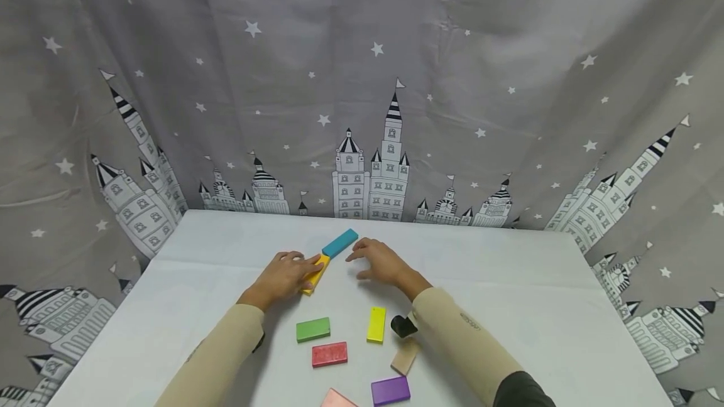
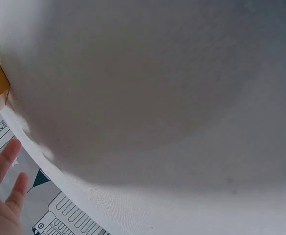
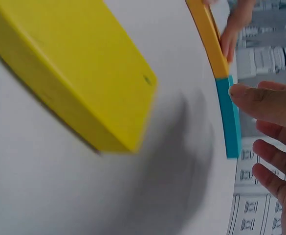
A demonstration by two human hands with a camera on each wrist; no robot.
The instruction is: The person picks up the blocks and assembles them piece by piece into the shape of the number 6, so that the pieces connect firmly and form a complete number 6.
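Left hand point(image 1: 285, 276) pinched orange block point(image 1: 316, 277), seemingly aligning; relaxed right hand point(image 1: 381, 261) likely needed to straighten blue block point(image 1: 340, 243) alongside.

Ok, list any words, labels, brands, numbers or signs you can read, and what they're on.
None can be read.
Right sleeve: small dark marking, too small to read.
Left sleeve: faint mark, too small to read.
Blocks: no lettering visible.
Backdrop: castle and star drawings, no readable words.

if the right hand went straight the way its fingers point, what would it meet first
Most likely the blue block, just ahead of the right hand, though the hand's height is hard to judge.
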